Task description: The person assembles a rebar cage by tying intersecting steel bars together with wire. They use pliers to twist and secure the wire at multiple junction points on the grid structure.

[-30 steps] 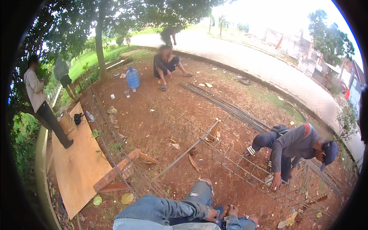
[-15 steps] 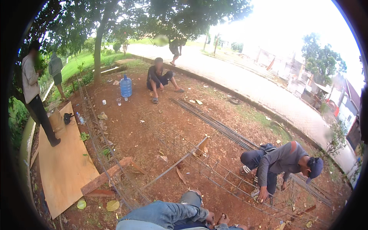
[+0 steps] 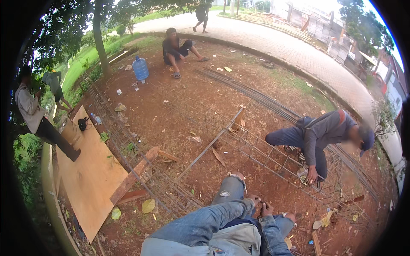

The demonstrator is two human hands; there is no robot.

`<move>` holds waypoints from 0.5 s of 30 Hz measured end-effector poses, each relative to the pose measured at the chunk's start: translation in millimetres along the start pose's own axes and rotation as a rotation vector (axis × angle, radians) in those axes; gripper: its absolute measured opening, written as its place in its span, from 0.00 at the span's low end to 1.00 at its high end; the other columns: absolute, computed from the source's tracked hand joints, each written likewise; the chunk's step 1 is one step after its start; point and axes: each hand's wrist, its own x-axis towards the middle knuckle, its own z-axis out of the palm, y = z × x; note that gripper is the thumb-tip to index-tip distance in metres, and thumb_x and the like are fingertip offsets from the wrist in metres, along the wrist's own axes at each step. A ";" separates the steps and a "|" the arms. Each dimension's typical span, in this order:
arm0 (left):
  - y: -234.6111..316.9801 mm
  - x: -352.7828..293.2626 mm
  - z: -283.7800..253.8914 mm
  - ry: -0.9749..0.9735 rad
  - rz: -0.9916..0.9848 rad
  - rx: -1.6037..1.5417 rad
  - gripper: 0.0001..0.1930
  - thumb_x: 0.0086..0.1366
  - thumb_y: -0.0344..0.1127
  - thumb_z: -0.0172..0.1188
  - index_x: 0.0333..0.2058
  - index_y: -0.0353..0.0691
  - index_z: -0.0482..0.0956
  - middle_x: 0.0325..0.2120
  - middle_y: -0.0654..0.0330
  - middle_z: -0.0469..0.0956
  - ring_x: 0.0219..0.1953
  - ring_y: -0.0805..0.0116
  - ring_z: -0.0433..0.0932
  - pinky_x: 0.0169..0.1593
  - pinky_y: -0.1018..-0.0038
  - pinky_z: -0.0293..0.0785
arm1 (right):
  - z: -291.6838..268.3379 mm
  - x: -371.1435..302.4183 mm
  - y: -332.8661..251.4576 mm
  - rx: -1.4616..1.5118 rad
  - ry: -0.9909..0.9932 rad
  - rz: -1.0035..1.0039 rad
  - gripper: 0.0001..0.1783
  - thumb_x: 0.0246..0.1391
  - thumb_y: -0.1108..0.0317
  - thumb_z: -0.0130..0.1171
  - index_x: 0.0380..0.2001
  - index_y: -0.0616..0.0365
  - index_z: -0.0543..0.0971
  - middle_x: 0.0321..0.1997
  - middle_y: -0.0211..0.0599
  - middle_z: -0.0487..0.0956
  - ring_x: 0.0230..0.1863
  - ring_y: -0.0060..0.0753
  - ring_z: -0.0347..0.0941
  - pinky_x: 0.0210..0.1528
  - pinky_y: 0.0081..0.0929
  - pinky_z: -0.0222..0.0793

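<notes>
Knee (image 3: 231, 191) beside half-curled left hand (image 3: 254, 199), right hand (image 3: 267, 209) likewise curled just alongside, any hold unclear

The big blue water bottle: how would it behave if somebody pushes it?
Standing upright and tall, the blue bottle may tip under a firm push. Its round body would probably roll once down. Smooth-looking plastic may feel slippery.

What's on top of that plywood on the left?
On the plywood are a black object, a brown boxy thing and a person's foot. A plank overlaps its edge, contact unclear. Whatever lies beneath is covered.
</notes>
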 end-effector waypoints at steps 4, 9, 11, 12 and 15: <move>-7.1 12.1 -2.4 -0.032 0.126 -0.049 0.17 0.58 0.44 0.50 0.42 0.40 0.74 0.38 0.56 0.76 0.41 0.62 0.74 0.45 0.69 0.69 | -0.8 2.2 11.6 0.146 -0.006 -0.152 0.12 0.51 0.63 0.51 0.32 0.61 0.77 0.17 0.28 0.71 0.16 0.19 0.64 0.17 0.19 0.60; -8.9 31.8 -13.7 -0.033 -0.116 -0.415 0.11 0.57 0.34 0.54 0.35 0.34 0.75 0.28 0.53 0.77 0.28 0.66 0.77 0.28 0.73 0.74 | 11.7 22.6 7.7 -0.340 -0.098 0.145 0.20 0.48 0.52 0.50 0.39 0.52 0.76 0.36 0.42 0.77 0.40 0.40 0.73 0.44 0.32 0.66; -5.1 36.4 -15.2 -0.028 -0.040 -0.409 0.09 0.57 0.33 0.55 0.32 0.33 0.74 0.26 0.53 0.76 0.25 0.64 0.76 0.25 0.72 0.74 | 16.6 22.2 5.3 -0.318 -0.040 0.024 0.21 0.47 0.51 0.48 0.40 0.50 0.76 0.39 0.43 0.76 0.44 0.46 0.70 0.47 0.36 0.65; -8.5 35.6 -21.0 0.028 -0.111 -0.408 0.08 0.57 0.33 0.55 0.31 0.33 0.73 0.25 0.52 0.76 0.23 0.63 0.76 0.24 0.71 0.74 | 19.1 22.6 4.6 -0.267 -0.043 -0.011 0.20 0.47 0.52 0.49 0.40 0.49 0.76 0.39 0.42 0.76 0.43 0.46 0.70 0.47 0.37 0.65; -14.9 42.6 -30.1 -0.092 -0.133 -0.487 0.06 0.56 0.31 0.55 0.30 0.35 0.71 0.23 0.53 0.75 0.21 0.63 0.75 0.22 0.72 0.74 | 23.2 15.5 6.5 -0.232 -0.092 -0.024 0.17 0.46 0.56 0.49 0.39 0.49 0.76 0.40 0.42 0.75 0.44 0.46 0.70 0.49 0.37 0.63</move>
